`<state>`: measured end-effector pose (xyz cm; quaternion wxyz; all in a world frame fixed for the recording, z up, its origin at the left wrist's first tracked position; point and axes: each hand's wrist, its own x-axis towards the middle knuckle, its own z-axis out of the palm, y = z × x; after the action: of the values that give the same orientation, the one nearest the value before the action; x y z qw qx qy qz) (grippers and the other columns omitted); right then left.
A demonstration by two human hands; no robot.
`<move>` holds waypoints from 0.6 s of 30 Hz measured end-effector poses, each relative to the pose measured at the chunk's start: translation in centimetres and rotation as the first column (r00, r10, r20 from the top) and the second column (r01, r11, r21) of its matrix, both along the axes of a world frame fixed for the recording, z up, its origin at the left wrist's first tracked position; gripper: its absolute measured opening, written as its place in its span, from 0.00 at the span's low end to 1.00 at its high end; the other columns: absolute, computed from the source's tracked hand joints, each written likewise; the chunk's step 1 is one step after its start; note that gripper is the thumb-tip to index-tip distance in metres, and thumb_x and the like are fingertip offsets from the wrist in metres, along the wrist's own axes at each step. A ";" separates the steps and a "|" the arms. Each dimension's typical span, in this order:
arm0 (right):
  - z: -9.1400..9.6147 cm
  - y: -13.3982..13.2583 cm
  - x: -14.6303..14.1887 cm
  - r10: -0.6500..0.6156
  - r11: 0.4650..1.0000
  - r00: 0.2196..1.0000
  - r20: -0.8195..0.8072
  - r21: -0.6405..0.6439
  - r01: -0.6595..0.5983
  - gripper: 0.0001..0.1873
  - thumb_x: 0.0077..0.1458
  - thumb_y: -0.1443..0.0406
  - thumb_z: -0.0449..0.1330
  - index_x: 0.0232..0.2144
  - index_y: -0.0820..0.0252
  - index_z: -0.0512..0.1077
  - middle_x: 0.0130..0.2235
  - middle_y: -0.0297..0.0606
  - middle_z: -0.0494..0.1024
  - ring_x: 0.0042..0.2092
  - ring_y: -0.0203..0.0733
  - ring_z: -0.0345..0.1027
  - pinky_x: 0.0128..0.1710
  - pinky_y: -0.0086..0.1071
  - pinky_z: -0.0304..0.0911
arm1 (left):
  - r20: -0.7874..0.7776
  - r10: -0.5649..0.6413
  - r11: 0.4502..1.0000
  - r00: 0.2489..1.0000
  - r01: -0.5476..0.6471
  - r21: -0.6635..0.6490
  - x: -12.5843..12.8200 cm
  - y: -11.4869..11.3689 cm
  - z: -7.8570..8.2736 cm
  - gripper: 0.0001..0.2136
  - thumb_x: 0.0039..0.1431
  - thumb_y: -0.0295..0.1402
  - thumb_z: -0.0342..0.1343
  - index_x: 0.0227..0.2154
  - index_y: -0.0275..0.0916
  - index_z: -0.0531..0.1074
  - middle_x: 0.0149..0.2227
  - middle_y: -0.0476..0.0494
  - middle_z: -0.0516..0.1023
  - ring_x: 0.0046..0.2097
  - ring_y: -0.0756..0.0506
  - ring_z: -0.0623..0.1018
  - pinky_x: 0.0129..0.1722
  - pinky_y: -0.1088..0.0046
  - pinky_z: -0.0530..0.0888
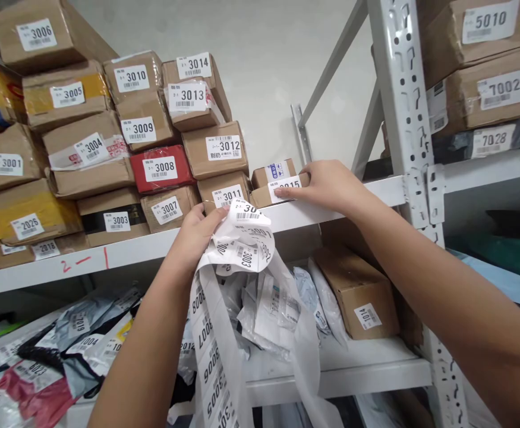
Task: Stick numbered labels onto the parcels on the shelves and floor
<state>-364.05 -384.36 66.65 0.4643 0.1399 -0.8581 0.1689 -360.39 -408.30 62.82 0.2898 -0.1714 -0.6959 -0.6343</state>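
Observation:
My left hand (192,239) is closed on a long strip of printed number labels (215,351), pinched near its top end. From there the strip loops over and hangs down in front of the shelf. My right hand (331,185) grips the right end of a small cardboard box (261,197) on the upper shelf. Its thumb lies across the white label marked 3015 (283,192) on the front, partly covering the number; the other fingers are mostly hidden. Behind it sits another small box (272,171) with a blue-printed sticker. Close by on the left is the box labelled 3011 (224,189).
Numbered cartons, including a red one (162,169), are stacked along the upper shelf (148,245). A perforated white post (405,95) rises at the right, with more boxes beyond. Below lie plastic mailers (76,327) and a carton labelled 1014 (358,288).

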 end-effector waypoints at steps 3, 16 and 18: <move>-0.2 0.2 -0.1 0.003 1.000 1.000 -0.025 0.002 -0.003 0.33 0.44 0.35 0.58 0.23 0.60 0.70 0.25 0.43 0.71 0.29 0.46 0.66 0.27 0.35 0.55 | -0.033 -0.006 1.000 0.999 0.006 0.008 0.2 0.2 -0.3 0.17 0.53 0.35 0.61 0.45 0.35 0.71 0.35 0.42 0.81 0.29 0.49 0.78 0.24 0.79 0.71; -9.0 -0.7 4.0 0.637 0.771 0.765 -0.098 0.076 -0.632 0.28 0.52 0.47 0.62 0.49 0.58 0.69 0.44 0.43 0.76 0.42 0.46 0.71 0.38 0.36 0.67 | -0.264 0.154 0.987 0.952 -0.162 -0.010 1.1 0.6 -8.4 0.15 0.50 0.44 0.65 0.27 0.36 0.75 0.22 0.50 0.72 0.23 0.52 0.68 0.21 0.80 0.65; -11.4 -1.6 4.6 0.734 0.678 0.678 0.050 0.013 -0.735 0.27 0.50 0.52 0.67 0.49 0.57 0.69 0.44 0.40 0.77 0.41 0.43 0.72 0.35 0.32 0.67 | -0.318 0.192 0.981 0.929 -0.184 0.055 0.3 1.5 -9.8 0.15 0.53 0.42 0.63 0.22 0.35 0.72 0.21 0.51 0.70 0.24 0.53 0.67 0.23 0.81 0.64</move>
<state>-359.44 -386.01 55.26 0.3380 0.4762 -0.7417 0.3299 -360.09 -406.85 53.02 0.4607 -0.2015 -0.6450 -0.5755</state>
